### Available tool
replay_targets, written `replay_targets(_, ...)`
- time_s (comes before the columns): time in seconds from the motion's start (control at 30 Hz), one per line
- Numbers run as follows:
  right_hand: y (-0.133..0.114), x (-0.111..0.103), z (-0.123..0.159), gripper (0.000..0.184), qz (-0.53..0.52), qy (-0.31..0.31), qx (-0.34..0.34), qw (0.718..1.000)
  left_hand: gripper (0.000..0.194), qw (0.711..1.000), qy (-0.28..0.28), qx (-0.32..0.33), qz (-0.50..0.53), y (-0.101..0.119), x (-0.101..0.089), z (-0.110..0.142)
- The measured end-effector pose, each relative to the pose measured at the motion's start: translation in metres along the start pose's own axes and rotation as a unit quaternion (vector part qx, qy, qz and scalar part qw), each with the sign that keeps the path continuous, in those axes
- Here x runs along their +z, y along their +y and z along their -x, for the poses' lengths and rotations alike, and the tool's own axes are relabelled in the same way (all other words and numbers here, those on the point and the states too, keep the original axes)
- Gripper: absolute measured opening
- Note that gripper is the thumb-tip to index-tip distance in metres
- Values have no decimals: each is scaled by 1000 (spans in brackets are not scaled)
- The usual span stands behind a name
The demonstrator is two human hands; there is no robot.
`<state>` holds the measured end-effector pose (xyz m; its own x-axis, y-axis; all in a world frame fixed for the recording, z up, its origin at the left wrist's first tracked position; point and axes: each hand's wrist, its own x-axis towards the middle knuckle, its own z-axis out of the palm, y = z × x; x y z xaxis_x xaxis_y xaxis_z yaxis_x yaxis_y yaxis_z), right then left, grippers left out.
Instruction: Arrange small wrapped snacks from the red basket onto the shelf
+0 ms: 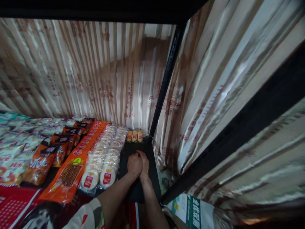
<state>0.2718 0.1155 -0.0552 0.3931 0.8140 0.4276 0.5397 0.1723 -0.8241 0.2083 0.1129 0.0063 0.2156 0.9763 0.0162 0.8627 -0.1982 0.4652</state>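
Red packaging (16,203) with white dots and a pale stripe fills the near left corner, below the shelf's edge. Beside it, a pale sleeve (85,214) with red, green and dark patches, worn on the left forearm. Near right, outside the frame: a white and green bag (190,210), printed with large characters.

Both forearms reach forward over the bare part of a black shelf (135,192). Left hand (134,164) and right hand (144,163) side by side, touching, backs up, fingers bent inward and meeting at the far end. Palms hidden; cannot tell how far either hand is closed, or whether anything is held.

Left of the hands, two long rows of round white crackers (111,162) in clear wrap, red labels on the nearest ones, running away toward the curtain. Next, a row of flat orange packs (71,171), overlapping, brown sticks showing through the front one. Further left, puffy orange and black bags (40,162), then white snack bags (11,159) in rows; some green bags (13,116) at the far left.

Just beyond the fingertips, three small yellow packs (134,136) with red labels, side by side in the shelf's far corner. Right of them, a black post (166,76). Behind everything, a pale, pleated curtain (114,73) with reddish print.
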Motion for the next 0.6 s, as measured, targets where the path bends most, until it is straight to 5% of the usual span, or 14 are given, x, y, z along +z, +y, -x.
replay_targets(0.27,-27,-26,38,40,51,-115,-28,992,36,1000,-4,5,19,-13,3,50)
replay_targets(0.6,-45,-42,95,37,95,-114,-25,989,31,997,-1,22,78,-29,5,108)
